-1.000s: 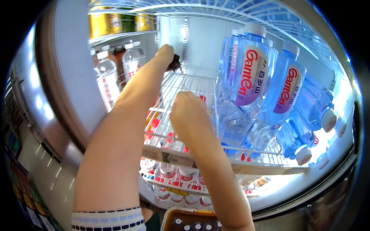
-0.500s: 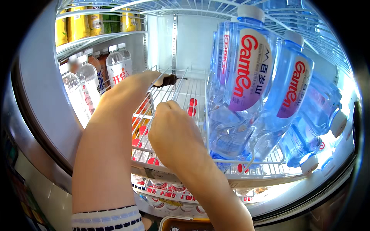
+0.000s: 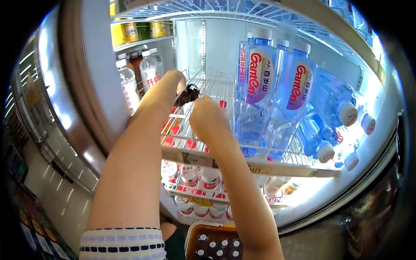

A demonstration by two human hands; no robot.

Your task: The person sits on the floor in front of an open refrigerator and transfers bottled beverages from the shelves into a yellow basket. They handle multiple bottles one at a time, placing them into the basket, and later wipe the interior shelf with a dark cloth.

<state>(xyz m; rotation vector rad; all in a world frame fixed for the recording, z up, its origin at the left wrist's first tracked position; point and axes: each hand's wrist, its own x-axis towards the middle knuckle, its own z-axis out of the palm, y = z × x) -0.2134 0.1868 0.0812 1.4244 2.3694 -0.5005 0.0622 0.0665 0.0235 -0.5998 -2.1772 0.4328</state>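
Inside an open fridge, both my arms reach over a white wire shelf (image 3: pixel 219 89). My left hand (image 3: pixel 174 81) is closed on a dark brown, crumpled thing (image 3: pixel 187 95) with thin loops at its edge; its kind I cannot make out. Just right of it, my right hand (image 3: pixel 209 113) is curled with its fingertips near that dark thing. Whether the right fingers pinch part of it is hidden. Large clear-blue water bottles (image 3: pixel 261 71) stand on the same shelf to the right of my hands.
Several more water bottles (image 3: pixel 340 110) lie on their sides at the right. Bottles with white caps (image 3: pixel 126 84) line a side rack at the left. Red-capped bottles (image 3: pixel 190 173) fill the shelf below. A brown crate (image 3: pixel 190 240) holding white-capped bottles stands at the bottom.
The view has drawn back and turned, showing more of the crate and the floor at left. My right hand has come up closer to the dark thing, which shows larger.
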